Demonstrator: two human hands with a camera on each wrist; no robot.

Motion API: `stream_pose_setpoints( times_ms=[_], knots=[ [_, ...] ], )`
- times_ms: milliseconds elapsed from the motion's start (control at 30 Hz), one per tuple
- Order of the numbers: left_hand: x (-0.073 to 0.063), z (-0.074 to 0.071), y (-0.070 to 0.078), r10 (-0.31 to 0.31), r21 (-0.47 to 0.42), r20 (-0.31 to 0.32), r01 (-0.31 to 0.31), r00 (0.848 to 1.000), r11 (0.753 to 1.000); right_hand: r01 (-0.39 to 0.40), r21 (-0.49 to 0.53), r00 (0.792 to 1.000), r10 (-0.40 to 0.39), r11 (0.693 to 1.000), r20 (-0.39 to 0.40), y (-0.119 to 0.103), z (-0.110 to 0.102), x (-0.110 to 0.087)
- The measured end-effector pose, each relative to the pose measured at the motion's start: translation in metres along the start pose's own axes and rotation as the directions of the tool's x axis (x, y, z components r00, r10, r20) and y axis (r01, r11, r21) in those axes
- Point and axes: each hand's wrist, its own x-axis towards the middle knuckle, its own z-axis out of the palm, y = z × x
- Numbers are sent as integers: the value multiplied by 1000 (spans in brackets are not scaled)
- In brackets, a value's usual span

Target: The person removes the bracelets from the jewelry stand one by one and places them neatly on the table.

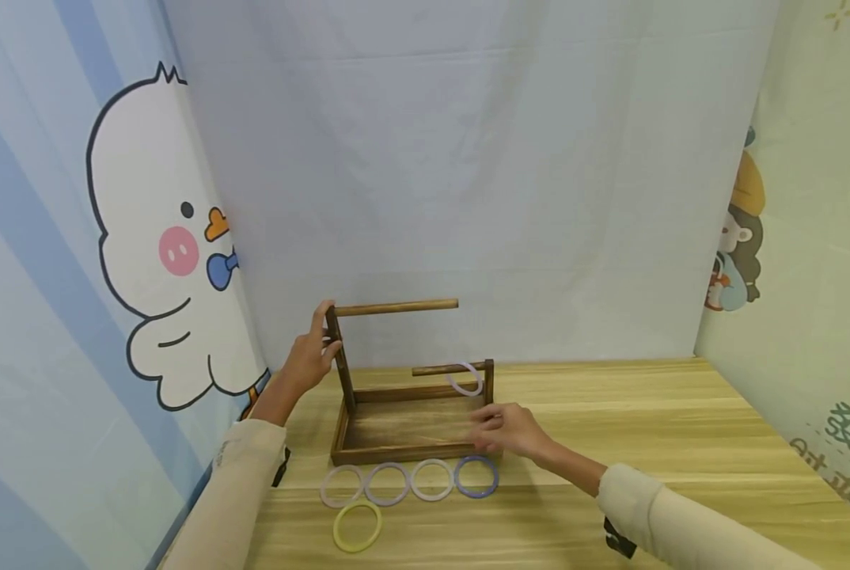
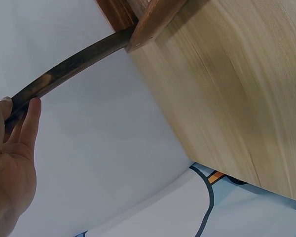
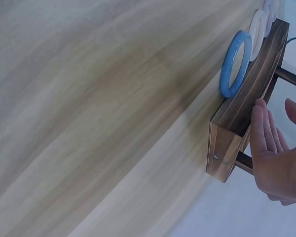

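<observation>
A dark brown wooden rack [image 1: 411,455] stands on the table, with a tray-like base, a tall left post bearing a long rod [image 1: 396,307], and a short right post bearing a lower rod [image 1: 432,370]. My left hand [image 1: 309,356] grips the top of the tall post, thumb and fingers on either side of it. A pale purple bangle [image 1: 476,388] hangs on the lower rod. Over the base's right front part is my right hand [image 1: 514,430], fingers extended and holding nothing. Nearest to it on the table lies a blue bangle [image 1: 496,477], also visible in the right wrist view.
In front of the rack, a row of bangles includes a white one [image 1: 432,499], a pale lilac one [image 1: 387,503] and a pale pinkish one [image 1: 339,505]. A yellow bangle [image 1: 357,548] lies nearer. Behind the wooden table [image 1: 610,459] hangs a white curtain [image 1: 574,198].
</observation>
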Motion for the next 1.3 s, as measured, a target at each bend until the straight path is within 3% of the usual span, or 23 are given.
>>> stream_pose_setpoints(
  times_ms=[333,800,1300],
  knots=[
    [0,1,-1,-2,5,2,2,1000,1000,2,33,1000,-1,999,-30,3,-9,1],
    [1,3,1,-12,2,10,12,1000,1000,16,63,990,-7,998,-140,3,-18,12],
    [2,1,2,-17,0,10,17,1000,1000,45,78,978,-28,996,-208,-3,-7,24]
  ],
)
